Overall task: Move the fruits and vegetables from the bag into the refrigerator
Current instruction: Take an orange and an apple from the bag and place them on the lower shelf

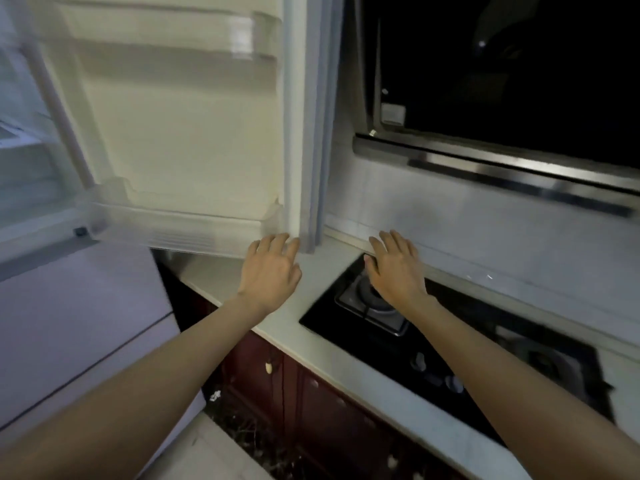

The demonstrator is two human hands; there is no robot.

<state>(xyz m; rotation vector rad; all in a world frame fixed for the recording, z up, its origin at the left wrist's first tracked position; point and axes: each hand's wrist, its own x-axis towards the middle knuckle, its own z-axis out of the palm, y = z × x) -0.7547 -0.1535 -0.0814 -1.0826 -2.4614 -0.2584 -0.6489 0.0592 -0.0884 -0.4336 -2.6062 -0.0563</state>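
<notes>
2 bare hands out, fingers loose, holding nothing. Left hand [270, 271] touching the bottom edge of the open white fridge door [180, 133], maybe to swing it. Right hand [394, 268] over the black stove [433, 341]. No bag or food seen.

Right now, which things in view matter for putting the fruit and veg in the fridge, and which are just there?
For the job:
fridge door, open, its door shelves bare
left hand, open, by the door's lower edge
right hand, open, over the hob
No bag or produce is in view.

Just there:
hob
counter
window
cupboards
</notes>
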